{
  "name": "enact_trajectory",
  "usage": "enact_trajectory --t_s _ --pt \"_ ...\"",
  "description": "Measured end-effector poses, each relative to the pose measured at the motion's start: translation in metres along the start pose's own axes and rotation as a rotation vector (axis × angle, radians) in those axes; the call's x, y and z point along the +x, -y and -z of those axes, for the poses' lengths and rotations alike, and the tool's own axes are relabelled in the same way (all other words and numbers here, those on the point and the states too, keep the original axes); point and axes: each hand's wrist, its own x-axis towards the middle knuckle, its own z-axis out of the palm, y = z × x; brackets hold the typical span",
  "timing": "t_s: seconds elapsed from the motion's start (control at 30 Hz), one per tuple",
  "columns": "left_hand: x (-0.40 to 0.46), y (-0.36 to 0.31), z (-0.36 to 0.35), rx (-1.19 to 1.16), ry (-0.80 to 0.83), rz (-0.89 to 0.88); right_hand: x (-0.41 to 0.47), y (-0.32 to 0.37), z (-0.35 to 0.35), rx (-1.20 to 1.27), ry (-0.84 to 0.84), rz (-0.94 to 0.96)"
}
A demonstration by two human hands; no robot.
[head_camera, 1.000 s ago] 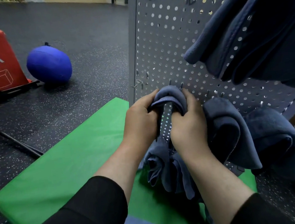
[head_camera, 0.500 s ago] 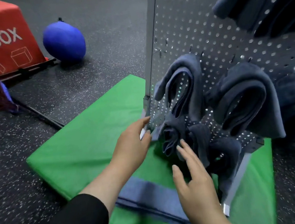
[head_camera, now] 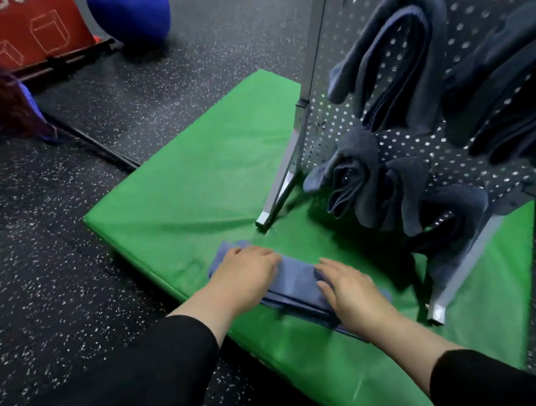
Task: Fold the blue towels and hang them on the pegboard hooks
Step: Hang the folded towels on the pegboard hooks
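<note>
A folded blue towel [head_camera: 297,278] lies flat on the green mat [head_camera: 204,183] in front of the pegboard [head_camera: 396,141]. My left hand [head_camera: 243,272] rests on the towel's left end, fingers curled over its edge. My right hand [head_camera: 348,288] lies on its right part, fingers bent onto the cloth. Several dark blue towels hang on the pegboard hooks: one draped high [head_camera: 403,54], one bunched lower [head_camera: 362,178], another at the right [head_camera: 506,82].
The pegboard's metal legs [head_camera: 278,188] [head_camera: 461,271] stand on the mat, close to the towel. A red box [head_camera: 26,30] and a blue ball [head_camera: 129,11] sit on the speckled black floor at the back left. A thin black bar [head_camera: 96,145] lies beside the mat.
Both hands let go of the towel hung on the pegboard, dropped down and came to rest on the folded towel on the mat. The view tilted downward.
</note>
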Motion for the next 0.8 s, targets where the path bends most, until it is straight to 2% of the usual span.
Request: enact_trajectory --t_s 0.1,0.2,0.37,0.5,0.6,0.67,0.73,0.8 --pt "0.005 -0.010 -0.015 0.086 0.046 0.024 0.007 -0.006 -0.001 -0.087 0.038 -0.021" --pt "0.005 -0.014 -0.019 0.067 0.041 0.045 0.014 -0.008 -0.002 -0.168 0.074 -0.023" --pt "0.008 -0.013 -0.006 0.012 0.034 -0.025 0.025 -0.007 0.006 0.018 0.095 -0.002" --pt "0.017 -0.019 0.025 -0.070 0.114 -0.048 0.023 0.004 0.050 0.118 0.145 0.045" --pt "0.014 -0.025 0.064 -0.329 0.089 -0.032 0.018 0.018 0.095 0.176 0.121 0.077" --pt "0.005 -0.027 0.096 -0.539 0.135 0.030 0.008 0.028 0.125 0.141 0.073 0.110" --pt "-0.007 -0.031 0.125 -0.803 0.188 0.071 -0.006 0.035 0.149 0.113 -0.051 0.173" --pt "-0.016 -0.038 0.147 -1.079 0.173 0.098 -0.023 0.038 0.165 0.150 -0.214 0.310"
